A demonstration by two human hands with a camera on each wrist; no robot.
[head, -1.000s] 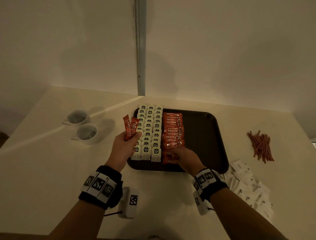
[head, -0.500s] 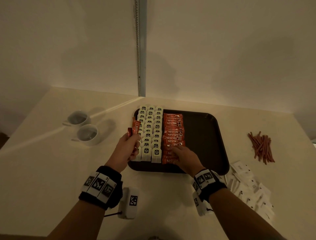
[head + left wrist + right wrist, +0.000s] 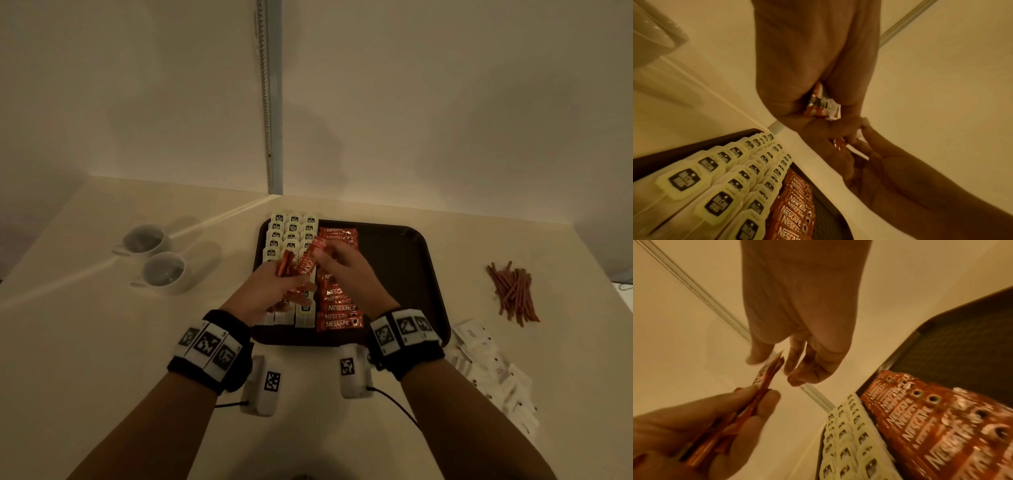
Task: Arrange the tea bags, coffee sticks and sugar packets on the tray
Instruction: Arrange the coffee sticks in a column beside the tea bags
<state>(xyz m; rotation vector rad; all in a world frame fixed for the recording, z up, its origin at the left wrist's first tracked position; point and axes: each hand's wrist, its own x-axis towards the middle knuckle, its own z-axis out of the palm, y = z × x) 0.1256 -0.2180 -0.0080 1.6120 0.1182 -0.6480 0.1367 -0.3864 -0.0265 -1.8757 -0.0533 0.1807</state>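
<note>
A dark brown tray (image 3: 435,294) holds three columns of white tea bags (image 3: 292,227) on its left, with a row of orange coffee sticks (image 3: 339,310) beside them. My left hand (image 3: 291,279) hovers over the tea bags and grips a few loose coffee sticks (image 3: 299,265), which fan upward. My right hand (image 3: 320,254) has come across and pinches the top end of one of those sticks (image 3: 769,369) between thumb and fingers. In the left wrist view the sticks' lower ends (image 3: 822,107) poke out of my left hand (image 3: 840,134). White sugar packets (image 3: 489,370) lie heaped on the table to the tray's right.
Two white cups (image 3: 147,240) (image 3: 164,272) stand left of the tray. A pile of thin red stirrers (image 3: 513,294) lies at the far right. The tray's right half (image 3: 394,274) is bare. Walls meet in a corner just behind the tray.
My right hand has lifted off the row of coffee sticks and moved up and left to the sticks in my left hand. My left hand has shifted right, over the tea bags.
</note>
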